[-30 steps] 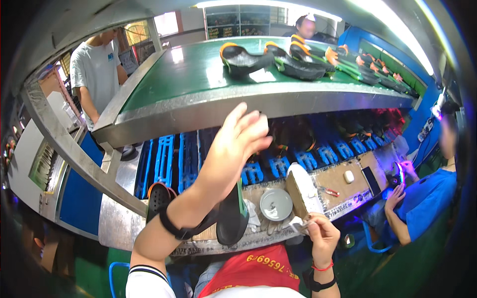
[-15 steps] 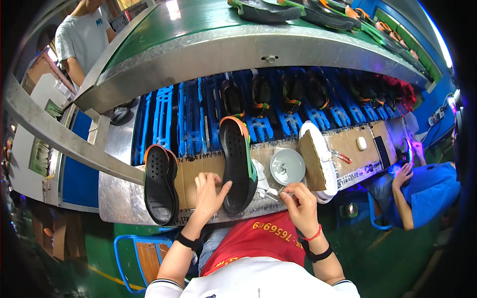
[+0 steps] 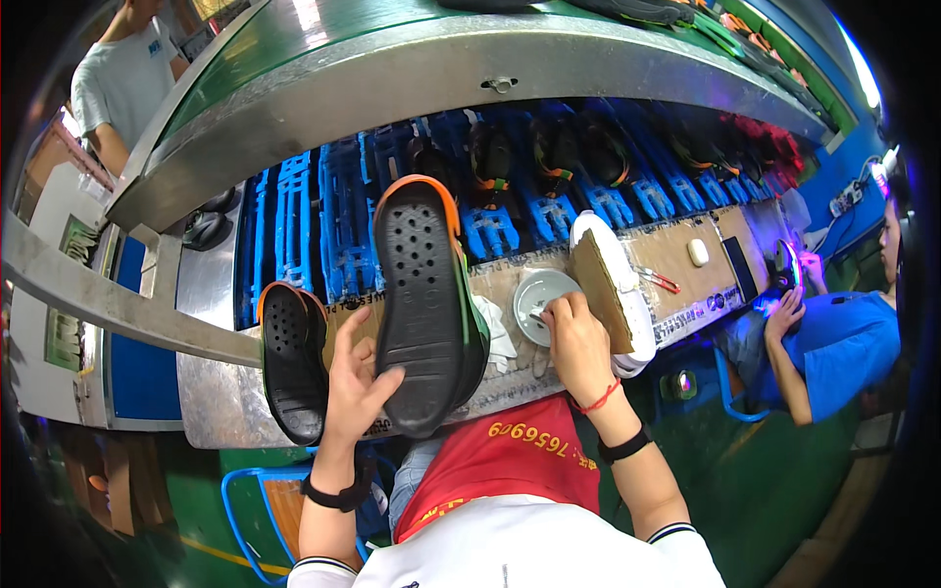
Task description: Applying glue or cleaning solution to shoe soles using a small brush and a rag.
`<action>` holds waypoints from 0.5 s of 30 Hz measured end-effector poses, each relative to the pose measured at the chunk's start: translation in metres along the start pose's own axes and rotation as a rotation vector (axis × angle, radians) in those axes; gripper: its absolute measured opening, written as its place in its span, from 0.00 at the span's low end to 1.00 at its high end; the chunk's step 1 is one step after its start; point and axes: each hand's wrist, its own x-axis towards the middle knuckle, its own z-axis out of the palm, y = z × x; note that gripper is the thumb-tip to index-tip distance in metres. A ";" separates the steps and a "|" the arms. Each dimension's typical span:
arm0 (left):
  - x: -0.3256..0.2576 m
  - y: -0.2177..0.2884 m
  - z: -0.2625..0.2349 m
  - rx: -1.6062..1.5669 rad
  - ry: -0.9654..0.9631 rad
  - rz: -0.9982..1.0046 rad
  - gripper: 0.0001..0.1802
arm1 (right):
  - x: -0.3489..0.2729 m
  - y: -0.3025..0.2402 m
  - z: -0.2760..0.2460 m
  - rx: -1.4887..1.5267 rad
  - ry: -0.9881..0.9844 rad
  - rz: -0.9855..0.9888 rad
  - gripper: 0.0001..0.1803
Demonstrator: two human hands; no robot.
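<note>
My left hand (image 3: 355, 389) grips a black shoe sole (image 3: 420, 294) near its lower left edge, thumb resting on its face and forefinger stretched up beside it. The sole has round holes in its upper part, an orange rim at the far end and green along the right side. A second black sole (image 3: 292, 365) with an orange edge stands just left of that hand. My right hand (image 3: 578, 340) is over a white bowl (image 3: 551, 287), fingertips pinched on a small thin thing too hidden to name. Between sole and bowl lies a crumpled white cloth or paper (image 3: 496, 331).
Right of the bowl are a white shoe-shaped piece with cardboard (image 3: 637, 323), a red-handled tool (image 3: 659, 281) and a white oval object (image 3: 698, 253). Blue racks (image 3: 343, 216) holding shoes stand behind, under a metal-edged conveyor (image 3: 392, 83). A co-worker in blue (image 3: 833, 343) sits at right.
The held sole has come up and left, its face turned more toward me, with my left hand on it. My right hand has moved up from the bench edge to the bowl.
</note>
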 end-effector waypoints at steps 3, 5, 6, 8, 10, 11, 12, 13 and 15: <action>-0.015 -0.008 -0.027 -0.384 -0.174 -0.268 0.45 | 0.002 0.003 0.005 -0.004 -0.023 0.025 0.04; -0.018 -0.007 -0.023 -0.411 -0.187 -0.353 0.51 | 0.002 0.004 0.007 -0.017 -0.036 0.029 0.04; -0.024 -0.005 -0.012 -0.670 -0.213 -0.427 0.51 | 0.002 0.005 0.008 -0.032 -0.047 0.032 0.05; -0.031 -0.012 -0.009 -0.895 -0.333 -0.447 0.48 | 0.002 0.007 0.008 -0.037 -0.068 0.023 0.05; -0.030 -0.014 -0.002 -1.067 -0.335 -0.439 0.48 | 0.002 0.008 0.008 -0.042 -0.088 0.014 0.06; -0.029 -0.014 0.002 -1.239 -0.336 -0.424 0.49 | 0.002 0.007 0.008 -0.039 -0.082 0.010 0.06; -0.027 -0.012 0.005 -1.238 -0.336 -0.426 0.49 | 0.002 0.007 0.007 -0.035 -0.076 0.006 0.05; -0.024 -0.009 0.007 -1.074 -0.337 -0.371 0.49 | 0.004 0.005 0.004 -0.035 -0.077 0.007 0.05; -0.024 -0.013 0.005 -0.908 -0.336 -0.319 0.49 | 0.006 0.000 -0.004 -0.047 -0.049 -0.006 0.06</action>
